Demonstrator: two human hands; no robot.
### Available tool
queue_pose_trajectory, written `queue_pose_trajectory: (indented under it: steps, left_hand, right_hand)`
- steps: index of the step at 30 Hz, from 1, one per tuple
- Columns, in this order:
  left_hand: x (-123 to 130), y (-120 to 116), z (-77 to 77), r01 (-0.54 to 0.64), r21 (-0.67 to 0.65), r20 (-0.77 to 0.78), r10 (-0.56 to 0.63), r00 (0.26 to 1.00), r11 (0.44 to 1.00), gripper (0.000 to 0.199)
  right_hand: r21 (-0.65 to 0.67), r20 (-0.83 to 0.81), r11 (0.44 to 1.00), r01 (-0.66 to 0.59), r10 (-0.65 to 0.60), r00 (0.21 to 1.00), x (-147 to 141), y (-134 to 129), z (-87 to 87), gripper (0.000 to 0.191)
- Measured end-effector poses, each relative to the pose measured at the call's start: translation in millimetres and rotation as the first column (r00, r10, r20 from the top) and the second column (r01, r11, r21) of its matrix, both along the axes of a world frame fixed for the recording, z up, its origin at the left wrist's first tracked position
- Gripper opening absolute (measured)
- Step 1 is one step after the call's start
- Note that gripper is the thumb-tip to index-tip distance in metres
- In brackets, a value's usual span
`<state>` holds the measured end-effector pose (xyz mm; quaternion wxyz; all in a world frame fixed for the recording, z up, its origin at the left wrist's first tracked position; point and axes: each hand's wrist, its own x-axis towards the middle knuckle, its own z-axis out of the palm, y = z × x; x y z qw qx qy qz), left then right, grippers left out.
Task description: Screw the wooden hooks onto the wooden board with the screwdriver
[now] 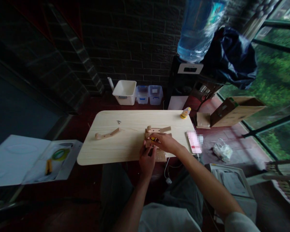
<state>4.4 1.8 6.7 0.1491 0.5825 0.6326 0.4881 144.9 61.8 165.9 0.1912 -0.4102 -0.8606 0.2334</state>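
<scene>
Near the front edge of the table, a light-brown wooden assembly of several pieces lies between and beyond my hands. My left hand reaches in from below, its fingertips closed on the near wooden piece, which has small holes or dots and juts over the edge. Coming from the right, my right hand bends over the assembly. Its fingers close around a small yellow and dark object, whose kind I cannot make out. A separate curved wooden part rests to the left, apart from both hands.
On the table are small dark pieces, a yellow-capped bottle and a pink phone with a cable. An opened white box stands left; plastic bins, a water dispenser and a cardboard box stand beyond.
</scene>
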Motion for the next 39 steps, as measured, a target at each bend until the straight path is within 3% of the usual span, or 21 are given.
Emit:
queue_pose_trajectory:
  steps: [9, 14, 18, 27, 32, 39]
  left_hand:
    - [-1.6, -2.6, 7.0, 0.026, -0.005, 0.02, -0.026, 0.999, 1.0, 0.029]
    - [-1.1, -2.2, 8.1, 0.02, 0.004, 0.017, -0.02, 1.0, 1.0, 0.029]
    - [-0.2, -1.9, 7.2, 0.005, -0.019, 0.011, -0.005, 1.0, 1.0, 0.028]
    - [-1.8, -0.8, 2.4, 0.013, -0.01, 0.006, -0.013, 1.0, 1.0, 0.029]
    - [-2.6, -1.9, 4.7, 0.025, -0.007, 0.004, -0.025, 1.0, 1.0, 0.031]
    - [-0.7, -2.4, 8.1, 0.005, 0.001, 0.018, -0.005, 1.0, 1.0, 0.029]
  right_hand:
    - [0.018, -0.1, 1.0, 0.009, -0.007, 0.995, -0.4, -11.1, -9.3, 0.036]
    - [0.017, -0.145, 0.999, -0.031, 0.033, 0.989, 2.3, -11.7, -0.9, 0.045]
    - [0.001, -0.128, 0.999, -0.041, 0.041, 0.991, 2.7, -10.0, 2.8, 0.042]
    - [-0.053, -0.225, 0.998, 0.023, -0.035, 0.974, -0.8, -3.3, -9.2, 0.018]
    - [-0.089, -0.27, 0.996, 0.011, -0.034, 0.962, 1.5, -6.9, -8.3, 0.02]
    - [-0.031, -0.233, 1.0, -0.006, -0.002, 0.973, 9.8, -14.0, 2.1, 0.027]
